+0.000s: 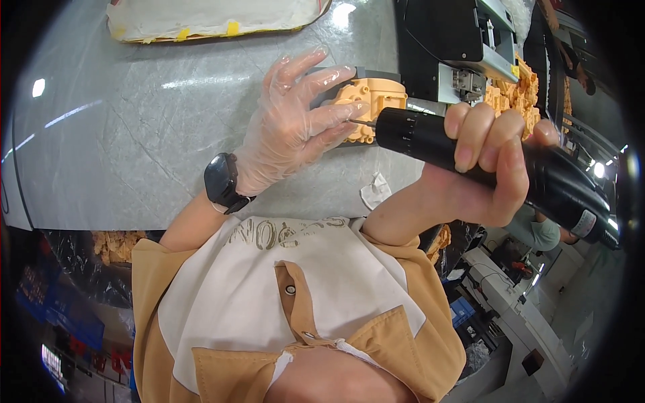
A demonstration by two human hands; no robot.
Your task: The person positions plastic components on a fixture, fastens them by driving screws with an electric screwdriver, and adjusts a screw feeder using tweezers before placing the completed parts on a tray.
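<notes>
My right hand, bare, is wrapped round a black electric screwdriver. Its thin bit points left at an orange plastic housing with round bosses and openings. The housing rests on a dark fixture at the far middle of the table. My left hand, in a clear plastic glove, reaches over the housing's left side. Its index finger and thumb come together round the bit's tip; whatever they pinch is too small to make out. The other fingers stretch over the fixture's left side.
A black and silver machine stands at the far right, beside a pile of orange parts. A scrap of white paper lies on the grey table. A white padded tray sits at the far left. Another person is at the right.
</notes>
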